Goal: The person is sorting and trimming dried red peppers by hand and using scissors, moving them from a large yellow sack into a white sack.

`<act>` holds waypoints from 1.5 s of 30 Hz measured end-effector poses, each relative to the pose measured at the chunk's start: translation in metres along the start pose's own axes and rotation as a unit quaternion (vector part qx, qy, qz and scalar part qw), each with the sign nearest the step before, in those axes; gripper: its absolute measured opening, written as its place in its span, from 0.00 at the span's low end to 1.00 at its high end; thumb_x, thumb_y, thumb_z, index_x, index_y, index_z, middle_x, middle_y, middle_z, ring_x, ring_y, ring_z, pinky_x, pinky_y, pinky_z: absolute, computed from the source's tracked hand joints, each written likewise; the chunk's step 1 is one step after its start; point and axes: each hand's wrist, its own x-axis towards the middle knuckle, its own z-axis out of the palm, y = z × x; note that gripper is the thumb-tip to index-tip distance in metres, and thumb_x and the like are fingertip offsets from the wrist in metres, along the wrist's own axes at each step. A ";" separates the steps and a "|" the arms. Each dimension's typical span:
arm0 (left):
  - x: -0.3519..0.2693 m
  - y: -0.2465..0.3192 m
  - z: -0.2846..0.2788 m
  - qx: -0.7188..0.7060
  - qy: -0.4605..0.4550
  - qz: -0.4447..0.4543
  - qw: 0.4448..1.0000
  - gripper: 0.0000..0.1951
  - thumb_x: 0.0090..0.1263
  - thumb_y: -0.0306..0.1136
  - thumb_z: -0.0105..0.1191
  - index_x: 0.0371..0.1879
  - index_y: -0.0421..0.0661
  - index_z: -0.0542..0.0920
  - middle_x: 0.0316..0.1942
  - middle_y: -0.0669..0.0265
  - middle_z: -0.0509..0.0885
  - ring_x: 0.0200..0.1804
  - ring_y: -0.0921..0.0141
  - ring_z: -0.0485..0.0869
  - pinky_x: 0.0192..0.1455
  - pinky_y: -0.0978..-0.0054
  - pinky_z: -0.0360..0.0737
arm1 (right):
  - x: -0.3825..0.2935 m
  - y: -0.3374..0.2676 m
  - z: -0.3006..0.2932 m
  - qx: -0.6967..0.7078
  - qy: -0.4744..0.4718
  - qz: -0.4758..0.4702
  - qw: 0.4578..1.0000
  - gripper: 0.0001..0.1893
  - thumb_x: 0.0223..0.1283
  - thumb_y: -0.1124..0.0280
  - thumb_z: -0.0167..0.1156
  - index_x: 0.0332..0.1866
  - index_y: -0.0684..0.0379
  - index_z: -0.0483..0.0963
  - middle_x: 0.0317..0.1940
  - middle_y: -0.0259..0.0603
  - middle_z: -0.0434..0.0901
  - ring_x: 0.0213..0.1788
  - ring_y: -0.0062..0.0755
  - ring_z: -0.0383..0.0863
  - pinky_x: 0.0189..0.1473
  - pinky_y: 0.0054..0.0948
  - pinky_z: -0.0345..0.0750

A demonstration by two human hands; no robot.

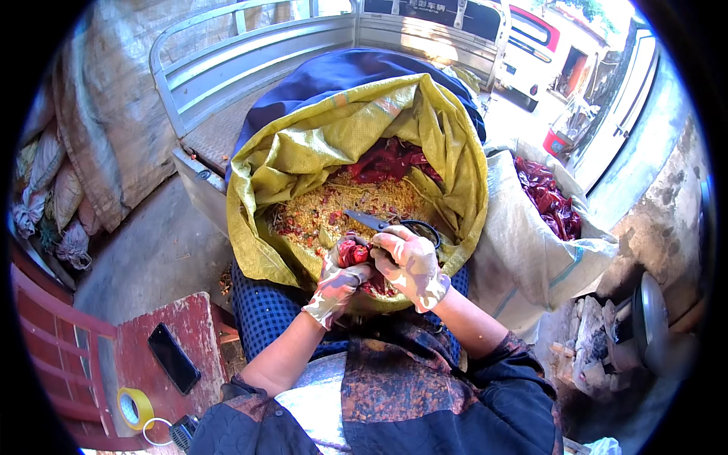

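Both of my hands wear camouflage-patterned gloves and work over the mouth of a yellow woven sack (253, 230). My left hand (338, 278) is closed around dried red chili peppers (354, 253). Scissors (367, 219) with dark handles show behind my right hand (410, 264), which appears to grip them; its palm side is hidden. The right fingertips are close to the chilies in my left hand. Yellow chili seeds (369, 196) mixed with red bits fill the sack's opening, and darker red chili pieces (392, 159) lie at the far side.
At the right stands a white woven sack (529, 267) of dried red chilies (549, 199). A phone (174, 358) and a yellow tape roll (135, 408) rest on a worn red wooden seat (196, 318) at left. Ahead is a metal truck bed (210, 128).
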 end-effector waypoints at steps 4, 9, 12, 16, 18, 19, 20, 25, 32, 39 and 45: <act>0.001 0.017 0.012 -0.161 -0.086 -0.054 0.982 0.20 0.54 0.16 0.46 0.48 0.40 0.75 0.44 0.61 0.80 0.49 0.67 0.80 0.57 0.71 0.75 | 0.001 0.010 0.003 0.069 0.010 -0.019 0.997 0.06 0.50 0.77 0.59 0.34 0.61 0.76 0.30 0.40 0.77 0.31 0.34 0.77 0.33 0.27 0.74; -0.004 0.007 -0.007 -0.187 -0.153 -0.150 0.959 0.18 0.57 0.17 0.47 0.49 0.37 0.75 0.45 0.60 0.80 0.48 0.65 0.80 0.57 0.71 0.74 | 0.000 0.001 -0.009 -0.055 -0.037 -0.097 0.993 0.07 0.48 0.75 0.60 0.35 0.60 0.76 0.28 0.40 0.77 0.29 0.35 0.78 0.32 0.28 0.74; -0.003 0.013 -0.003 -0.094 -0.166 -0.112 0.975 0.15 0.57 0.21 0.51 0.45 0.37 0.77 0.42 0.61 0.81 0.46 0.69 0.80 0.53 0.73 0.75 | -0.004 0.000 -0.012 -0.029 -0.025 -0.063 0.997 0.07 0.50 0.74 0.60 0.35 0.62 0.76 0.27 0.40 0.77 0.31 0.35 0.79 0.34 0.29 0.76; 0.004 -0.001 -0.010 0.099 -0.128 -0.011 0.987 0.11 0.60 0.27 0.54 0.40 0.38 0.80 0.37 0.62 0.83 0.43 0.70 0.81 0.51 0.74 0.75 | -0.004 0.012 -0.004 0.199 -0.027 0.093 0.975 0.06 0.55 0.71 0.60 0.32 0.63 0.75 0.23 0.30 0.73 0.25 0.21 0.72 0.28 0.22 0.70; 0.001 -0.015 -0.029 0.276 -0.148 0.096 0.945 0.10 0.64 0.30 0.50 0.38 0.37 0.80 0.37 0.60 0.83 0.44 0.68 0.81 0.53 0.73 0.74 | -0.005 0.016 -0.001 0.382 -0.041 0.218 0.897 0.05 0.55 0.71 0.61 0.31 0.61 0.74 0.21 0.26 0.71 0.20 0.14 0.66 0.22 0.17 0.64; 0.000 -0.016 -0.033 0.292 -0.149 0.116 0.938 0.11 0.66 0.32 0.48 0.37 0.37 0.80 0.37 0.59 0.83 0.45 0.68 0.80 0.54 0.72 0.73 | -0.004 0.015 0.001 0.453 -0.040 0.268 0.849 0.03 0.55 0.72 0.61 0.31 0.58 0.74 0.20 0.24 0.69 0.17 0.10 0.60 0.19 0.14 0.57; -0.001 -0.016 -0.036 0.308 -0.151 0.136 0.930 0.13 0.68 0.34 0.46 0.36 0.37 0.80 0.37 0.59 0.83 0.45 0.67 0.80 0.54 0.72 0.73 | -0.002 0.014 0.003 0.519 -0.031 0.317 0.793 0.03 0.55 0.73 0.60 0.30 0.55 0.73 0.18 0.22 0.66 0.14 0.07 0.54 0.15 0.12 0.50; 0.000 -0.019 -0.034 0.278 -0.129 0.163 0.938 0.17 0.71 0.39 0.44 0.33 0.36 0.80 0.39 0.59 0.82 0.44 0.67 0.80 0.54 0.72 0.73 | 0.001 0.009 0.004 0.578 -0.014 0.348 0.738 0.01 0.61 0.72 0.54 0.35 0.55 0.72 0.17 0.20 0.59 0.14 0.09 0.51 0.15 0.14 0.50; 0.011 -0.024 -0.031 0.018 -0.070 0.013 0.997 0.06 0.59 0.25 0.52 0.25 0.36 0.80 0.38 0.64 0.80 0.42 0.71 0.79 0.49 0.74 0.76 | 0.004 0.005 0.008 0.605 0.004 0.383 0.698 0.04 0.63 0.71 0.51 0.32 0.53 0.70 0.15 0.21 0.56 0.13 0.12 0.50 0.15 0.15 0.49; 0.010 -0.018 -0.031 0.095 -0.054 0.068 0.992 0.09 0.52 0.22 0.56 0.33 0.38 0.79 0.34 0.65 0.80 0.38 0.73 0.79 0.44 0.77 0.76 | 0.011 0.000 0.009 0.591 0.007 0.415 0.692 0.07 0.65 0.66 0.50 0.31 0.53 0.70 0.12 0.22 0.54 0.12 0.14 0.50 0.15 0.17 0.50; 0.007 -0.004 -0.017 0.079 -0.073 0.053 0.993 0.13 0.48 0.22 0.56 0.35 0.39 0.78 0.33 0.67 0.79 0.36 0.74 0.78 0.40 0.78 0.77 | 0.020 0.025 0.009 0.627 0.094 0.431 0.642 0.07 0.64 0.68 0.50 0.30 0.56 0.70 0.15 0.24 0.58 0.13 0.14 0.52 0.14 0.17 0.50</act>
